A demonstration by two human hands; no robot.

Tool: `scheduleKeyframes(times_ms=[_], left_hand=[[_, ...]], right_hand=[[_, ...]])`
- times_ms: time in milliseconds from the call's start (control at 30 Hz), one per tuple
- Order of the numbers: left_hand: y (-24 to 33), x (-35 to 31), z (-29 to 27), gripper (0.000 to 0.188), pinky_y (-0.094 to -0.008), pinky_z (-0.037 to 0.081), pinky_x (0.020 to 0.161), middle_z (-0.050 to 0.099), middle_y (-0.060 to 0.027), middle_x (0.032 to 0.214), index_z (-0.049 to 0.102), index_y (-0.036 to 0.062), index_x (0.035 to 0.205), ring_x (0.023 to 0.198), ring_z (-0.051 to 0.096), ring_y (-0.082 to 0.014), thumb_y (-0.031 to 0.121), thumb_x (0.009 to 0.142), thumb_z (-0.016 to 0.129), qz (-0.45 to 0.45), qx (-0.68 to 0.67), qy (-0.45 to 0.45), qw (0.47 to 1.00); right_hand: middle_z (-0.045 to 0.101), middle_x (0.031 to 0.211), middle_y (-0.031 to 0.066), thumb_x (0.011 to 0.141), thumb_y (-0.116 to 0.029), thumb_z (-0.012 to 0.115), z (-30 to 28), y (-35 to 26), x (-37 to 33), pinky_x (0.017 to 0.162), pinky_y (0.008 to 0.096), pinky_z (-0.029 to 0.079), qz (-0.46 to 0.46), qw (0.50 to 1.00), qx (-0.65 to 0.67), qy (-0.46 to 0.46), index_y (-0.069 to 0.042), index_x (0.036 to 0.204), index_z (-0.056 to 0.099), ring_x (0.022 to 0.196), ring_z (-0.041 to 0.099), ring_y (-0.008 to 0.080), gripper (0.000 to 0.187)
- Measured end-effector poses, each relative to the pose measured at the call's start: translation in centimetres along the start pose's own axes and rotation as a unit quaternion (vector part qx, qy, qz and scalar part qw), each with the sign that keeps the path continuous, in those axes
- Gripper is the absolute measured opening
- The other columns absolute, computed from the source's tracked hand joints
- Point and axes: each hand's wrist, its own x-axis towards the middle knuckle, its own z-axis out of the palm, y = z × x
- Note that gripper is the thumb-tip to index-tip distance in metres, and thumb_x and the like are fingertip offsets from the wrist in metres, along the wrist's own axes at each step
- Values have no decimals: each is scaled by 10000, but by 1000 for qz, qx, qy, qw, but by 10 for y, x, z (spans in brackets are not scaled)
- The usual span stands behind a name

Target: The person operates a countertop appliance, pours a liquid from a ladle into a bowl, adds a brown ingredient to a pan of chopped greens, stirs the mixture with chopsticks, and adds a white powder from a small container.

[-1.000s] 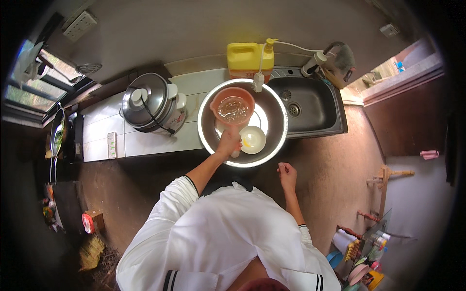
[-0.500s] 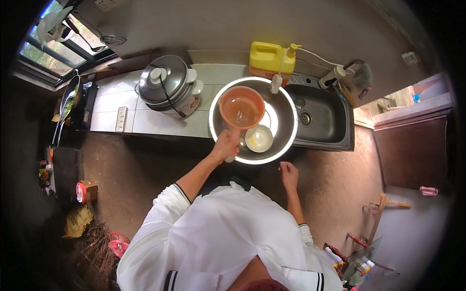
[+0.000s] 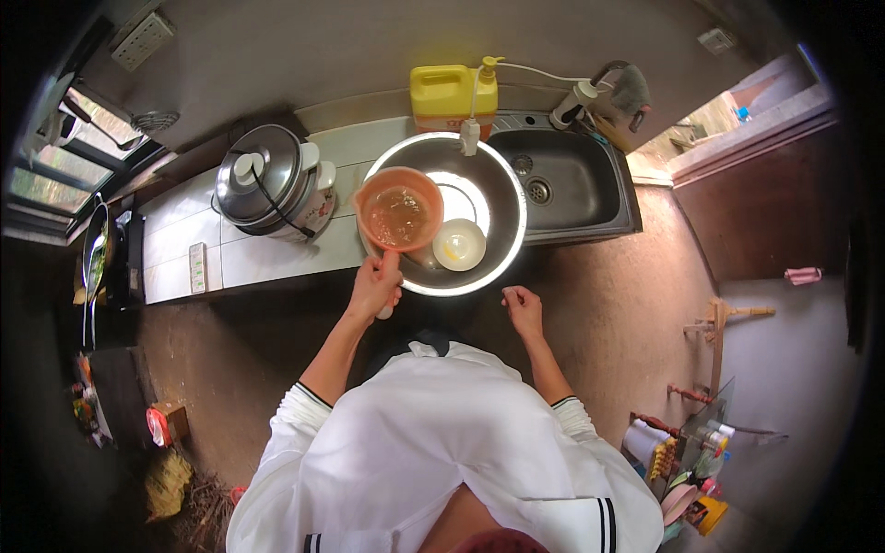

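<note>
My left hand (image 3: 375,286) grips the handle of an orange plastic dipper (image 3: 399,210) with cloudy water in it. The dipper hangs over the left rim of a large steel basin (image 3: 493,180) on the counter. A small white bowl (image 3: 459,245) with something yellowish inside sits in the basin, just right of the dipper. My right hand (image 3: 523,307) hovers loosely curled and holds nothing, in front of the basin's near rim, below the counter edge.
A steel rice cooker (image 3: 267,184) with a cord stands left of the basin on the tiled counter (image 3: 240,258). A steel sink (image 3: 572,184) lies to the right, a yellow jug (image 3: 452,92) with a pump behind. Clutter sits on the floor at both sides.
The view has shifted, so the counter sits more to the right in the frame. My left hand has carried the dipper from over the basin's middle to its left rim. My right hand stays low.
</note>
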Motion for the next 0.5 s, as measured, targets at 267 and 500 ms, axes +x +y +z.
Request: scheduleKeyframes(times_ms=[267,500], left_hand=[[-2,-33,-23,263,-282,483,449,612,-104,783,409,25,1008,534,586,-143,48,882,639,10,6,10,1000],[-4,-49,-29,260,-278,478,451,631,-98,762,407,36,979,533,588,-134,41,870,644,17,20,21,999]], right_hand=[[647,685,-9,934,-229,645,7,-11,-30,487,237,391,9,1000,-8,23,-37,900,727,539,507,46,211],[684,726,18,916,-210,661,-10,11,-42,592,253,473,-4,998,-35,55,-25,923,731,639,596,76,197]])
